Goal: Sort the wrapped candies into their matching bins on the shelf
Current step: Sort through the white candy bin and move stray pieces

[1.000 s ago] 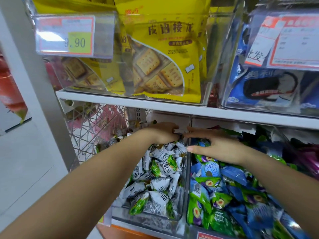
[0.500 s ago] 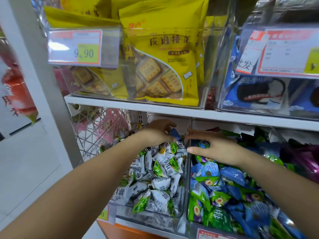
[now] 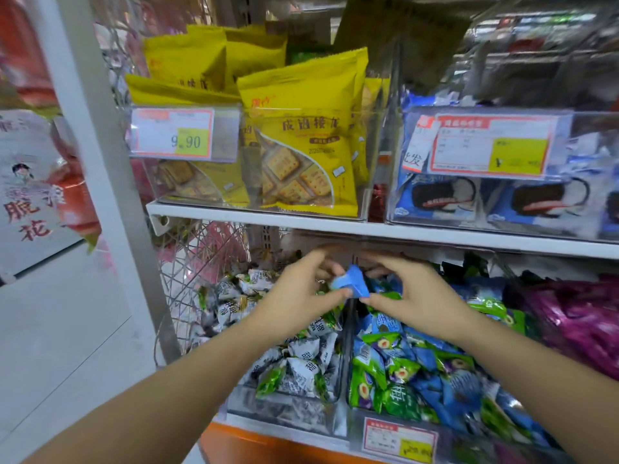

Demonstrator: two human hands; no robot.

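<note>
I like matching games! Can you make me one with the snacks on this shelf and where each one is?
Things: 1 blue candy; 2 yellow biscuit bags; 3 white candies; 4 purple packets.
Places: A on the top shelf; B bottom row, far right; C pinched between left hand and right hand; D in the left bin, bottom row.
Pairs: 1-C, 2-A, 3-D, 4-B.
</note>
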